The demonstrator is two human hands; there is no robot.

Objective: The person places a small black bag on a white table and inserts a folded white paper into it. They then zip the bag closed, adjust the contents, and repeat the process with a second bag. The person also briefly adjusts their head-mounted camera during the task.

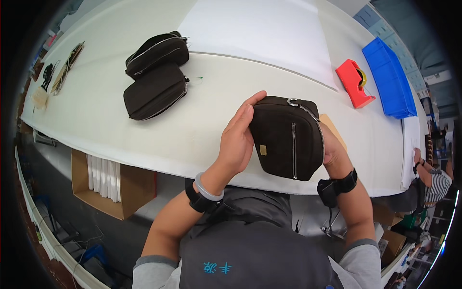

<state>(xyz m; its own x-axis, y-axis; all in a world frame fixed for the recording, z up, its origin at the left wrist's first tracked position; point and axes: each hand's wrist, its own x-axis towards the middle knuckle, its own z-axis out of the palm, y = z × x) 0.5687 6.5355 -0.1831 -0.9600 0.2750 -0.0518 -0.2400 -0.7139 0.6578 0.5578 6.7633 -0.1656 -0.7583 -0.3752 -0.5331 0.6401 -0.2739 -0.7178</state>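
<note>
A small black zippered bag (278, 141) with a metal ring, a front zip and a small gold-coloured plate is held up over the near edge of the white table (216, 144). My left hand (236, 137) supports its left side, with the palm and fingers against the fabric. At its right side is my right hand (332, 142), whose fingers are hidden by the bag, seemingly inside the zip opening or behind it. Two more black bags lie together at the upper left: the farther one (158, 54) gapes at its zip, the nearer one (155, 94) rests against it.
A red tape dispenser (352, 85) stands at the right beside a blue plastic bin (391, 81). A tan flat piece (334, 132) lies behind my right hand. Thin strips (68, 68) lie far left. Below the table is a cardboard box (137, 188). A co-worker (435, 184) is at far right.
</note>
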